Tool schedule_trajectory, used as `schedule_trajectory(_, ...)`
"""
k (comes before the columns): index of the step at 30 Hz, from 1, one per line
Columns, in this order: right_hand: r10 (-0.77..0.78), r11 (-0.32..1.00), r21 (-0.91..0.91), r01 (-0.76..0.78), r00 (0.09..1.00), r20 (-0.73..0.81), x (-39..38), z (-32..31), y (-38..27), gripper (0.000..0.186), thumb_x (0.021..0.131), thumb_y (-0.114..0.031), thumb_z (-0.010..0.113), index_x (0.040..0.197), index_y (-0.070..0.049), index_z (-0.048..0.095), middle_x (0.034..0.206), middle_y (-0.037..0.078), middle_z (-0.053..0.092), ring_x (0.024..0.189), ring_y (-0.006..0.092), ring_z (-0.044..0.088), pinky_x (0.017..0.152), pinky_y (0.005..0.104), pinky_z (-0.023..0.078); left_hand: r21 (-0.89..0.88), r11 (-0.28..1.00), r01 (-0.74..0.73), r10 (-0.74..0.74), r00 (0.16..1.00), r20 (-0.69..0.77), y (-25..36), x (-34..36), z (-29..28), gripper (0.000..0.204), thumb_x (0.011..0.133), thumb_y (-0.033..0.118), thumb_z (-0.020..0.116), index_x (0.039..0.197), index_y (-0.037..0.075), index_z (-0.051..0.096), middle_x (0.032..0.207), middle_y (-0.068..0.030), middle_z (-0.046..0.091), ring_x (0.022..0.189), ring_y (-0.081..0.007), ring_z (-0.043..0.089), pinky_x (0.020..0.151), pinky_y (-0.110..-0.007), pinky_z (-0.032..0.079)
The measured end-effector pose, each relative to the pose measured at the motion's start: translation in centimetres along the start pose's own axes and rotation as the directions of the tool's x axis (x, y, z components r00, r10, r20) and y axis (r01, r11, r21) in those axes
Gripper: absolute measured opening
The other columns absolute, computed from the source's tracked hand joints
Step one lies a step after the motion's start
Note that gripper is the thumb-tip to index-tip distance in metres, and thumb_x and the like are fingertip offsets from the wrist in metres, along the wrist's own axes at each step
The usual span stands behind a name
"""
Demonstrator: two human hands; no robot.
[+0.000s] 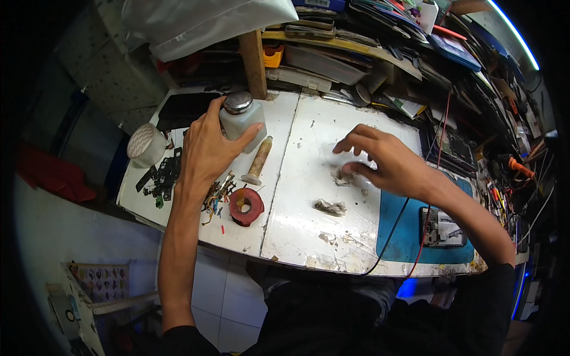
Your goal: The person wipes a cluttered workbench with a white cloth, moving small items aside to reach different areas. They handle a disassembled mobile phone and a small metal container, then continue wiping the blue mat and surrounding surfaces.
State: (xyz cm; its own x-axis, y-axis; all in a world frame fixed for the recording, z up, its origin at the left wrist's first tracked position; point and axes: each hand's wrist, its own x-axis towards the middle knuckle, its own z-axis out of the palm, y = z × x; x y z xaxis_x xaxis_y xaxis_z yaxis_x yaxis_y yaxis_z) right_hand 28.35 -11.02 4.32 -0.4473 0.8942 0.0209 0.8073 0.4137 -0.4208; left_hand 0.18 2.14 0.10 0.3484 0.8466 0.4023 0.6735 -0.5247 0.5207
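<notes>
My left hand (208, 142) is wrapped round a squat translucent bottle (243, 115) with a shiny metal cap, thumb across its front. Beside the bottle lies a stained syringe-like tube (259, 159); a red spool (246, 206) sits nearer me. My right hand (383, 157) hovers over the white tabletop, fingers curved and thumb apart from them. Close to its thumb tip is a dirty greyish wad (342, 177), and something clear and shiny, too blurred to name, lies under the fingers. A second dirty wad (329, 207) rests nearer me.
At right, an opened phone (442, 227) lies on a blue mat (395, 234), with red and black cables crossing it. Small electronic parts (163, 181) and a round white container (146, 145) are at left. Crowded shelves (344, 44) rise behind the table, beside a wooden post (253, 65).
</notes>
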Motion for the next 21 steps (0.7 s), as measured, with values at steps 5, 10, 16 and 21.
schedule_trajectory(5,-0.186,0.967,-0.149,0.206,0.972,0.141,-1.7,1.6,-2.6,0.039,0.091,-0.029,0.071,0.121,-0.005,0.062,0.113,0.016,0.065,0.102,0.0337,0.068,0.088,0.0428,0.059,0.016,1.000,0.018,-0.018,1.000,0.007,0.2,0.0,-0.2,0.081,0.079,0.047,0.081,0.134,-0.006,0.053,0.110,-0.0321,0.068,0.101,-0.0429,0.070,0.088,-0.046,0.057)
schedule_trajectory(10,-0.146,0.971,-0.172,0.164,0.983,0.108,-1.0,2.5,-3.0,0.042,0.088,-0.019,0.070,0.126,-0.004,0.058,0.105,0.017,0.068,0.095,0.0346,0.070,0.083,0.0435,0.059,0.048,0.999,-0.025,0.025,1.000,-0.007,-0.1,0.0,-0.2,0.087,0.077,0.045,0.083,0.140,-0.004,0.048,0.113,-0.0327,0.067,0.104,-0.0432,0.069,0.089,-0.047,0.056)
schedule_trajectory(16,-0.080,0.997,0.040,0.073,0.974,0.212,3.6,0.1,0.6,0.036,0.084,-0.008,0.067,0.120,-0.002,0.064,0.109,0.017,0.067,0.091,0.0311,0.071,0.085,0.0398,0.059,0.041,0.998,-0.052,0.052,0.999,0.001,-0.5,0.1,0.1,0.089,0.076,0.043,0.084,0.142,-0.002,0.046,0.112,-0.0316,0.067,0.100,-0.0432,0.070,0.089,-0.048,0.056)
schedule_trajectory(21,-0.126,0.992,0.021,0.125,0.976,0.180,4.5,0.2,1.5,0.042,0.085,-0.017,0.069,0.124,-0.002,0.065,0.124,0.021,0.061,0.102,0.0326,0.069,0.090,0.0428,0.058,0.036,0.998,-0.051,0.052,0.999,-0.015,-0.5,0.0,0.1,0.086,0.075,0.043,0.084,0.139,-0.001,0.048,0.110,-0.0305,0.068,0.099,-0.0425,0.071,0.087,-0.048,0.056)
